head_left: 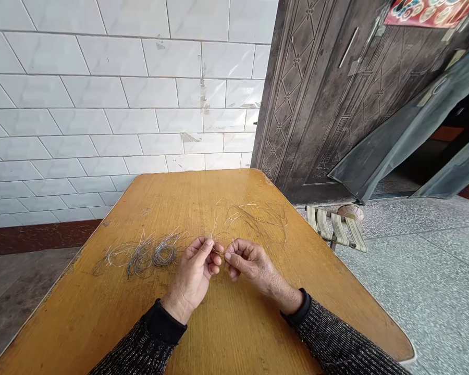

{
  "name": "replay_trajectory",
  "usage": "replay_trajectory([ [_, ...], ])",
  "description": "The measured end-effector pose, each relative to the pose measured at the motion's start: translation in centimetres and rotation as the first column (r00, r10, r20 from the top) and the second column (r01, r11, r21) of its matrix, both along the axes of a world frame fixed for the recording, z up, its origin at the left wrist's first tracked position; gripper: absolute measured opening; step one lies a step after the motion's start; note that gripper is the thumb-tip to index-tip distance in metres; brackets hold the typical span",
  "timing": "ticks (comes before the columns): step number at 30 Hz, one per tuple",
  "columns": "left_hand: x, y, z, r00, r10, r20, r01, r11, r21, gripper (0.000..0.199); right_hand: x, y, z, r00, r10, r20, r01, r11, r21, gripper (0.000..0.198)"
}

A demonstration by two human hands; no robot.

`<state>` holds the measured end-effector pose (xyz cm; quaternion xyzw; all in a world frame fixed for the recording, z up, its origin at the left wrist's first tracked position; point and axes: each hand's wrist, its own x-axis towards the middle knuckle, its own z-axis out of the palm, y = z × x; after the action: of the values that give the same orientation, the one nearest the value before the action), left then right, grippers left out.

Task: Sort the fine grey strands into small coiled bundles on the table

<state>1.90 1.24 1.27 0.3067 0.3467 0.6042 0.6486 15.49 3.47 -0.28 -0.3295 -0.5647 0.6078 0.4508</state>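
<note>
Above the middle of the wooden table, my left hand (pixel 197 268) pinches a thin wire (pixel 215 221) between thumb and fingers. Close beside it, my right hand (pixel 250 265) is closed in a pinch on the wire too, the fingertips of both hands almost meeting. Short wire ends stick up from the two pinches. To the left of my hands lie several coiled bundles of thin wire (pixel 164 254), grey and silvery. Beyond my right hand, a loose tangle of brownish wire (pixel 260 216) spreads over the tabletop. Exactly how the wire runs inside my fingers is hidden.
The yellow-brown table (pixel 219 333) reaches a white tiled wall (pixel 113 94). On the right are a dark carved door (pixel 316 104) and a grey-green curtain (pixel 406 125). A striped folding stool (pixel 336 226) stands on the speckled floor beside the table.
</note>
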Motion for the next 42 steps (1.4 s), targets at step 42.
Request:
replay_trajectory([
  [42, 0.54, -0.44, 0.21, 0.983, 0.049, -0.174, -0.031, 0.994, 0.106, 0.018, -0.6, -0.66, -0.56, 0.962, 0.107, -0.25, -0.156, 0.97, -0.186, 0.031],
])
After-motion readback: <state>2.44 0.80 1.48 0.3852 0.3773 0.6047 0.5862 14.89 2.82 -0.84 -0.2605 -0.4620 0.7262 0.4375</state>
